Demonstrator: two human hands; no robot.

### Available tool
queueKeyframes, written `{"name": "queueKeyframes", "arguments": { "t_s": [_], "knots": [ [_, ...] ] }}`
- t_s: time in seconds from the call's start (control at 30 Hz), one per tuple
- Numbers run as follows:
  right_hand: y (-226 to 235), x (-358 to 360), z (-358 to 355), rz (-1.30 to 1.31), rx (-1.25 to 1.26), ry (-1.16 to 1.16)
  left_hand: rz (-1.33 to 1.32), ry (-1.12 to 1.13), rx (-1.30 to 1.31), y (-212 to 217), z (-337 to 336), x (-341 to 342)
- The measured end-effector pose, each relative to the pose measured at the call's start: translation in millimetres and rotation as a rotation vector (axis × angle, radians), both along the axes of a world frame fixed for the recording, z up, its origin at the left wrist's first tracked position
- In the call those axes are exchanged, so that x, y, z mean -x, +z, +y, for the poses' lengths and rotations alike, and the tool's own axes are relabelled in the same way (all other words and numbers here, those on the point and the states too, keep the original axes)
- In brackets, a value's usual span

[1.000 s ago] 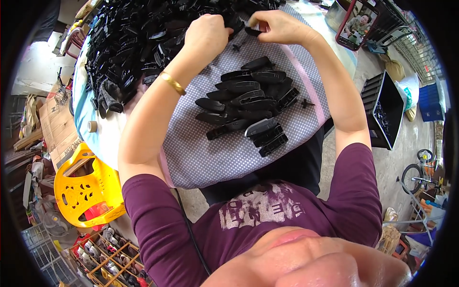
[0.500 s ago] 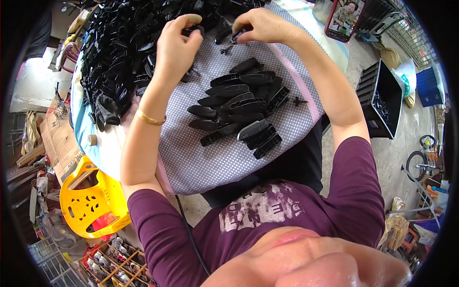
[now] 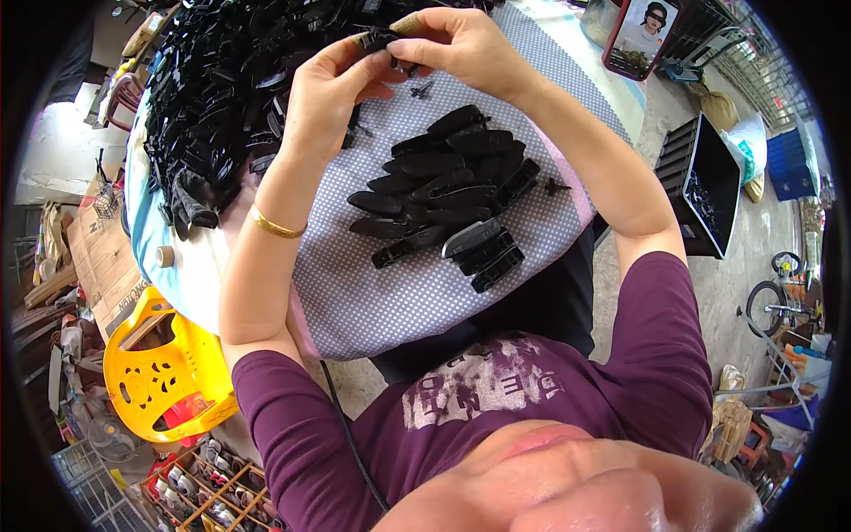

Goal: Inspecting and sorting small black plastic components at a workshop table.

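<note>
My left hand (image 3: 330, 84) and my right hand (image 3: 461, 51) meet at the far side of the table, fingertips almost touching. Between them they pinch a small black plastic part (image 3: 378, 40), mostly covered by the fingers. Some fingertips wear tan covers. Nearer to me, a cluster of long, rounded black plastic pieces (image 3: 452, 191) lies on the dotted cloth (image 3: 355, 301). A small dark clip-like piece (image 3: 421, 90) rests just below my right hand, and another (image 3: 556, 186) lies right of the cluster.
A big heap of black parts (image 3: 213, 97) covers the table's far left. A roll of tape (image 3: 165, 256) sits at the left edge, above a yellow plastic chair (image 3: 164, 377). To the right are a phone (image 3: 640, 35) and a black crate (image 3: 678, 182) holding small dark parts.
My hands have come together from apart, the right one moving left. The part is now gripped between both hands. The cluster on the cloth stays in place.
</note>
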State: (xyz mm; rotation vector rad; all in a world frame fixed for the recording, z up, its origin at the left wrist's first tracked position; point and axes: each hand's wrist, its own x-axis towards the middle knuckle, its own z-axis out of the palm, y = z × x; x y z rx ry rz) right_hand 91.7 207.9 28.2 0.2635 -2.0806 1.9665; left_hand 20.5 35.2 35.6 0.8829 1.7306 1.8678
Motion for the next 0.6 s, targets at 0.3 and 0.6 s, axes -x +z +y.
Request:
{"name": "queueKeyframes", "arguments": {
  "t_s": [0.3, 0.6],
  "knots": [
    [8, -9, 0, 0.032, -0.007, -0.072, 0.101, 0.096, -0.108, -3, 3, 2],
    [15, -15, -12, 0.064, -0.074, -0.131, 0.226, 0.130, -0.049, 0, -2, 3]
  ]
}}
